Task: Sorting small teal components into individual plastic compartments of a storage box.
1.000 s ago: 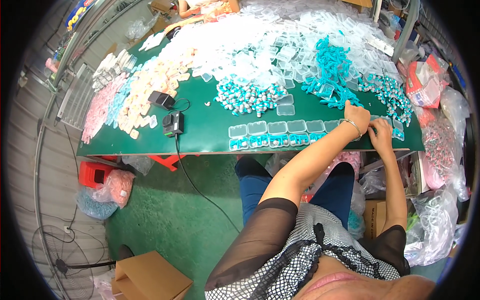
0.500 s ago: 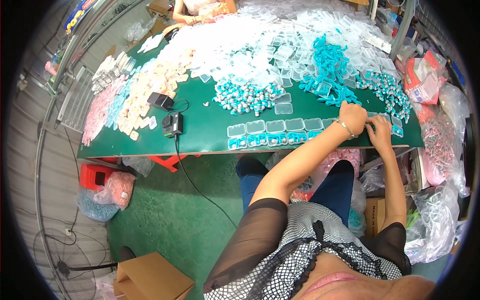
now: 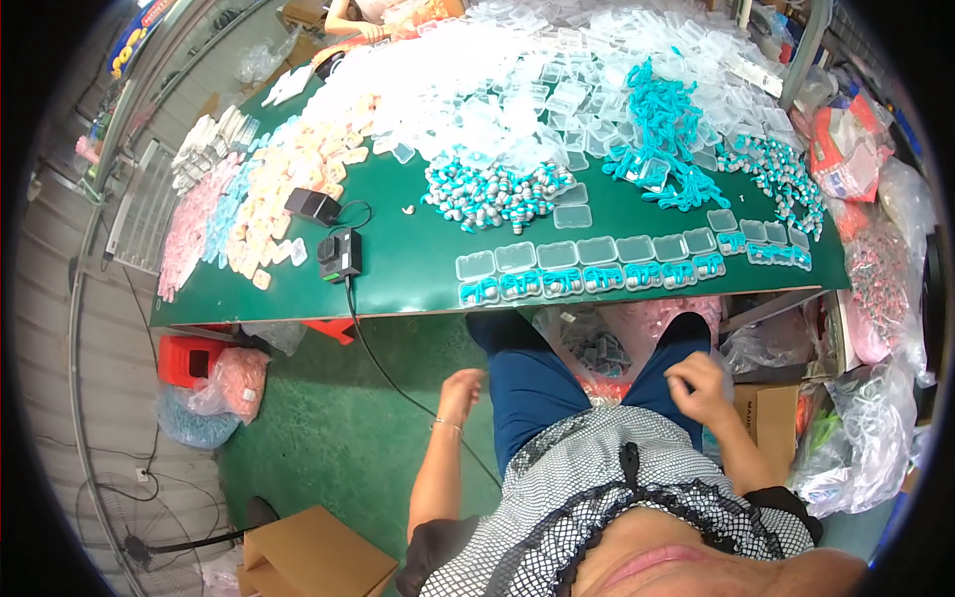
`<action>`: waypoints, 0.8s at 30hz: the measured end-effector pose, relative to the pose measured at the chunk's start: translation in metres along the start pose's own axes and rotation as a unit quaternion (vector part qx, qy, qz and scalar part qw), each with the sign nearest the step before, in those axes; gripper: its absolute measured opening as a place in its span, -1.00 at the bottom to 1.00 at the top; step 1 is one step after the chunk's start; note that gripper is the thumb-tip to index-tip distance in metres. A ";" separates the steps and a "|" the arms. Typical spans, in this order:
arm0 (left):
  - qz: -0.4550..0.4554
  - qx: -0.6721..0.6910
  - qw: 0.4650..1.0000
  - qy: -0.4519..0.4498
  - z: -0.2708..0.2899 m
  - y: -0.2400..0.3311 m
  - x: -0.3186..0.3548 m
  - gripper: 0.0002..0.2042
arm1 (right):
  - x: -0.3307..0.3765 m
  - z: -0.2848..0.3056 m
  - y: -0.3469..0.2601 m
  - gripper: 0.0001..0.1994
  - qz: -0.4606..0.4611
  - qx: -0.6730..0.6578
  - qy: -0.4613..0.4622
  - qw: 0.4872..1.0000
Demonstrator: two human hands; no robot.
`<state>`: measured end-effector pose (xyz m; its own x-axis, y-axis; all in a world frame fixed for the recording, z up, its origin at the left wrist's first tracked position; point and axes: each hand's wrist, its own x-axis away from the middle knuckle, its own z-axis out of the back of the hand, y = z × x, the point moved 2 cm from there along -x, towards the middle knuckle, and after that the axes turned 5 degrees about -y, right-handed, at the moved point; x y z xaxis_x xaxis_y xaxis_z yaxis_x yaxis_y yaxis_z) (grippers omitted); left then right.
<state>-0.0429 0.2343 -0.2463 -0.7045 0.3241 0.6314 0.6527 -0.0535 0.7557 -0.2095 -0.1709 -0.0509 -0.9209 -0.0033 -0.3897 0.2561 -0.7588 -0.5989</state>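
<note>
My left hand [image 3: 461,395] is off the table, over the floor left of my knee, its fingers curled in with nothing visible in them. Loosely closed, my right hand [image 3: 699,388] is by my right thigh, and I see nothing in it either. Along the table's front edge runs a row of small clear plastic cases [image 3: 597,249] with raised lids. Teal cords and grey-and-teal earplugs lie in them. Behind the row sit a heap of earplugs [image 3: 487,194], a bundle of teal cords [image 3: 662,119] and a second scatter of earplugs [image 3: 771,174] at the right.
The green table [image 3: 398,249] carries a large pile of clear cases [image 3: 477,80], peach, blue and pink pieces at left, and a black device [image 3: 340,254] with a cable hanging down. Across the table is another person's arm [image 3: 358,25]. A cardboard box [image 3: 313,552] stands on the floor.
Both hands have left the right end of the case row and dropped below the table edge, the left one swinging far left. The whole row now shows. The view has shifted slightly.
</note>
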 end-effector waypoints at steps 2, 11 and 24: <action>0.052 0.024 0.997 0.055 0.022 -0.046 -0.033 -0.78 | 0.030 -0.042 0.019 -0.94 -0.033 -0.035 -0.065 0.997; 0.122 0.300 0.944 -0.055 -0.026 -0.119 -0.160 -0.56 | 0.077 -0.078 0.050 -0.92 -0.186 -0.080 -0.098 0.974; 0.062 0.349 0.927 -0.119 -0.048 -0.093 -0.124 -0.36 | 0.082 -0.085 0.059 -0.93 -0.177 -0.038 -0.105 0.978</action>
<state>-0.0296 0.1534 -0.3860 -0.5854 0.5594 0.5868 0.8039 0.4942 0.3309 -0.2447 -0.1611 -0.1775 -0.9938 0.1107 -0.0014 -0.0754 -0.6858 -0.7239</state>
